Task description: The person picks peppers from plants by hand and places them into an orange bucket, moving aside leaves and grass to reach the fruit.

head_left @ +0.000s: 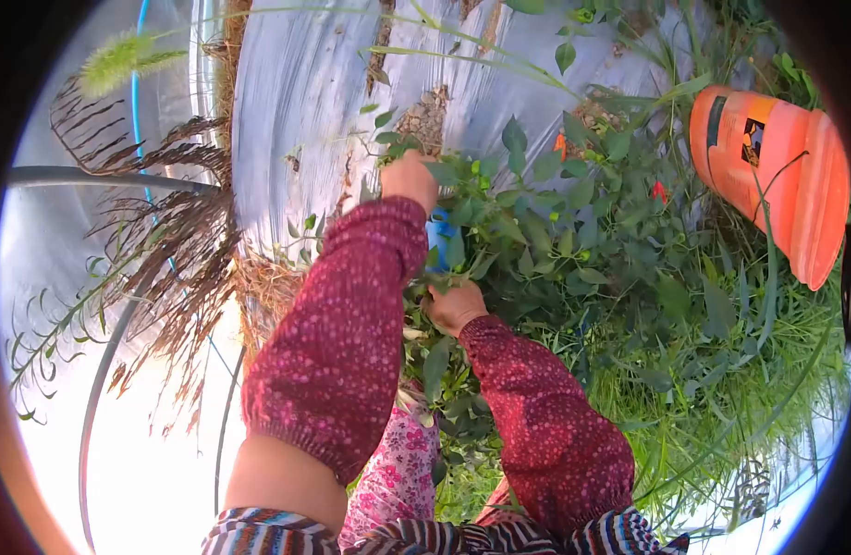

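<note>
— Where are the hands?
— Left hand (410, 178) grips leaves at the far top of the pepper plant (573, 231); right hand (455, 306) clenches a nearer stem. Orange bucket (772, 176) lies right.

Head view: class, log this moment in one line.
left hand: in plant leaves | right hand: on stem | orange bucket: right

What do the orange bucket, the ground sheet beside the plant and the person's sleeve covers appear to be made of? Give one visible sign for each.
Orange bucket: probably moulded plastic, smooth with a slight sheen and a printed label.
Ground sheet: seemingly thin silvery plastic film, wrinkled, glossy, torn in places.
Sleeve covers: apparently woven cloth, matte maroon with small speckles, gathered at an elastic cuff.
</note>
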A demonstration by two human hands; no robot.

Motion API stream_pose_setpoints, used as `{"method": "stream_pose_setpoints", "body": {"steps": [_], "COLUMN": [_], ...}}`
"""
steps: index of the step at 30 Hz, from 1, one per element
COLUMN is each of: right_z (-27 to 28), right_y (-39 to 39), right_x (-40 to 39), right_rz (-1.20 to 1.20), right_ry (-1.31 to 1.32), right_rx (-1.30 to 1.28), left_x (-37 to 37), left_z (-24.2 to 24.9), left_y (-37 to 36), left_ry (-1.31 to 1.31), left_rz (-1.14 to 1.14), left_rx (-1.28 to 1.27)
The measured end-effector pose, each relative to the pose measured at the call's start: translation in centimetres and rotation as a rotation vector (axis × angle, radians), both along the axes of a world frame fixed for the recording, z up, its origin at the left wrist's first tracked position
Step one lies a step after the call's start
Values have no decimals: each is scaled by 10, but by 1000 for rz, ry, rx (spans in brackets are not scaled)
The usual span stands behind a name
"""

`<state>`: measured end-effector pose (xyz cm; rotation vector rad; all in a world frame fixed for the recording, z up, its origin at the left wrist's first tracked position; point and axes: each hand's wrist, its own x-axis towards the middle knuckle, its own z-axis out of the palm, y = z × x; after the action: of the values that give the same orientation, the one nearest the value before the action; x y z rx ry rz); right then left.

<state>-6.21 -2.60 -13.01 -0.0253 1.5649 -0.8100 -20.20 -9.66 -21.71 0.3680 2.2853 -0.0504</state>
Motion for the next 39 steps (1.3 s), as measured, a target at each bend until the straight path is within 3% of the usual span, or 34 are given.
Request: {"method": "stream_pose_setpoints", "body": {"steps": [2,4,5,8,9,11,15,16,18,21,24,27,31,35,37,39], "right_z": [-8,-23,-26,-28,-30,-34,-36,-36,-38,-34,-24,-26,-20,-4,-7,-20], "right_y": [-6,-14,-15,-12,-12,-10,-3,-1,-2,-2,1,-2,5,16,18,12], "right_x": [15,27,30,31,34,39,40,40,43,46,41,42,33,10,7,17], "right_rz": [-231,-223,-214,-250,-250,-221,-368,-395,-425,-432,-443,-567,-451,-395,-334,-215], "right_ry": [180,257,333,375,373,371,341,317,281,285,318,164,271,100,41,57], "right_rx": [49,45,42,47,45,51,64,71,78,54,90,63,53,50,38,78], "left_x": [11,16,18,16,11,-2,-65,-75,-79,-66,-62,-57,-51,-49,-52,-62], "left_z": [8,34,44,63,74,96,88,76,44,7,-20,-29,-26,-40,-49,-21], "left_y": [-7,-9,-11,-23,-25,-26,-70,-78,-91,-90,-91,-94,-97,-112,-126,-111], "left_ry": [144,177,178,141,139,-55,56,56,12,-92,-150,-204,-320,-145,-169,-238], "left_rz": [10,-260,-256,200,201,536,821,820,201,70,101,200,305,239,312,305], "left_rx": [60,167,167,432,430,527,226,226,-79,66,111,176,161,290,530,433]}}
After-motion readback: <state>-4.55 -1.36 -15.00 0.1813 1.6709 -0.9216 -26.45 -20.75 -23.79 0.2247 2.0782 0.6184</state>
